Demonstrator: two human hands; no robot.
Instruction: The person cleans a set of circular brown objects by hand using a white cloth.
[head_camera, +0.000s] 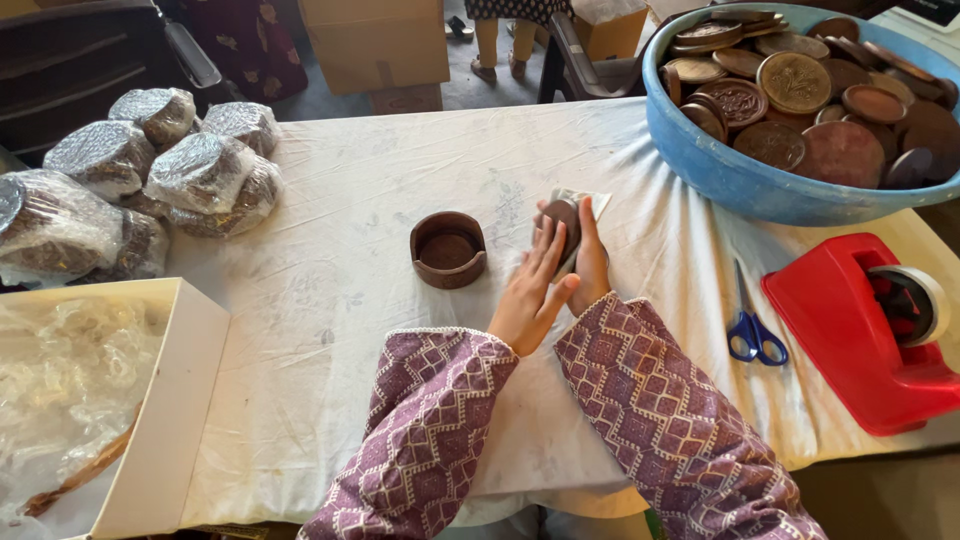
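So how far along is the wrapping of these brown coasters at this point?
Done: a heap of plastic-wrapped bundles lies at the table's far left. In hand: the left hand and right hand press a stack of coasters upright on a clear sheet. The brown holder beside them stands apart, unwrapped. Left: the blue tub holds many loose coasters.

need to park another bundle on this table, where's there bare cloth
Bare cloth lies between the holder and the white box, and along the near edge left of the sleeves. A narrower strip runs between the hands and the scissors. Crowded: wrapped bundles far left, blue tub and red tape dispenser right.
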